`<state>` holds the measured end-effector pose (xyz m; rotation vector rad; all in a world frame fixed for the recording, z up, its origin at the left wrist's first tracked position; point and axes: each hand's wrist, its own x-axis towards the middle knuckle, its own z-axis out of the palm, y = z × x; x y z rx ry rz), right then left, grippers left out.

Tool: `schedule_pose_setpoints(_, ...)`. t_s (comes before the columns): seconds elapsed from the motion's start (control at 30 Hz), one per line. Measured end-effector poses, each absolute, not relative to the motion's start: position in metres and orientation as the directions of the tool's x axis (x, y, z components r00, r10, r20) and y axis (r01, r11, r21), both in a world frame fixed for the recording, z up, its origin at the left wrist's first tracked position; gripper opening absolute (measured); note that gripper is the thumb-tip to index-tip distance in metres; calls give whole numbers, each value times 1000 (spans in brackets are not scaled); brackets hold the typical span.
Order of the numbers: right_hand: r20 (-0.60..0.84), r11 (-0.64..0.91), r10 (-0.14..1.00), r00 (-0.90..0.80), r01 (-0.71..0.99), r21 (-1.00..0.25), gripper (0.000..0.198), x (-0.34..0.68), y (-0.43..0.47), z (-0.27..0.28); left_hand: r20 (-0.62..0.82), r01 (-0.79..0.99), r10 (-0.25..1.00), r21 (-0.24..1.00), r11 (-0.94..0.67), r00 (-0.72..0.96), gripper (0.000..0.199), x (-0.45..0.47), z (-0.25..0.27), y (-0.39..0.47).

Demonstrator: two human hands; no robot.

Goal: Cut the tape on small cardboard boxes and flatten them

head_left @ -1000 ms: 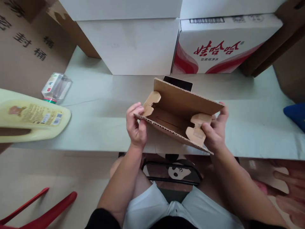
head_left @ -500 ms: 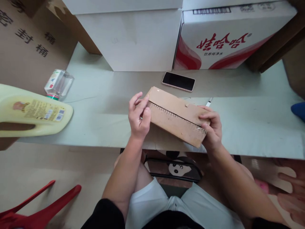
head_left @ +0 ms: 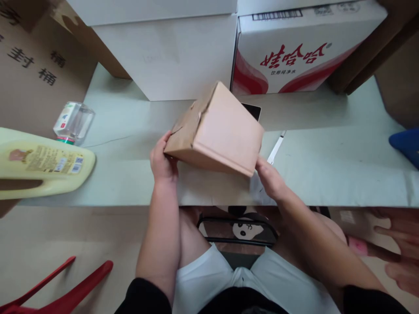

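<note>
A small brown cardboard box [head_left: 229,131] is tilted above the table, one broad smooth side facing up toward me. Its torn, creased edge points to the left. My left hand [head_left: 164,161] is closed round the box's lower left corner, with some fingers hidden beneath it. Against the lower right edge, my right hand [head_left: 269,176] grips the box, its fingertips partly hidden behind the cardboard. A white-handled knife [head_left: 276,149] lies on the table just beyond my right hand. Behind the box, a phone [head_left: 253,111] is mostly covered from view.
White cartons [head_left: 183,56] and a red-and-white carton [head_left: 294,61] stand along the back of the covered table [head_left: 327,161]. At left are a yellow jug [head_left: 49,163] and a clear bottle [head_left: 74,121] on its side. A blue object [head_left: 406,146] sits at the right edge.
The box has been turned and raised, so a broad side now shows instead of the slit face. My left hand has moved left and lower. The phone is now mostly hidden, the knife more exposed.
</note>
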<state>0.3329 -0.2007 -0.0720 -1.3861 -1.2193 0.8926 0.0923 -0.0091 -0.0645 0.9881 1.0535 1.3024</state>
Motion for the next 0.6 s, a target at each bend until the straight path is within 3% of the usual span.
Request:
schedule_pose_setpoints(0.07, 195, 140, 970, 143, 330, -934, 72, 327, -202, -65, -138, -238, 988, 959, 152, 73, 43, 96, -71, -10)
schedule_pose_setpoints(0.17, 289, 211, 949, 123, 432, -877, 71, 326, -202, -60, -169, -171, 956, 962, 212, 239, 53, 105, -80, -18)
schedule_pose_setpoints(0.3, 343, 254, 932, 118, 460, -851, 67, 333, -204, -63, -227, -30, 884, 965, 261, 409, 72, 119, -80, -30)
schedule_pose_setpoints(0.43, 336, 221, 926, 173, 472, -853, 66, 337, -205, -68, -271, 103, 794, 961, 257, 544, 75, 123, -65, -41)
schedule_pose_setpoints(0.5, 389, 252, 889, 241, 452, -856, 62, 337, -206, -69, -323, 190, 675, 945, 266, 663, 71, 118, -57, -45)
schedule_pose_setpoints(0.6, 466, 282, 793, 394, 440, -852, 52, 339, -208, -66, -454, 400, 323, 889, 222, 831, 54, 105, -53, -43)
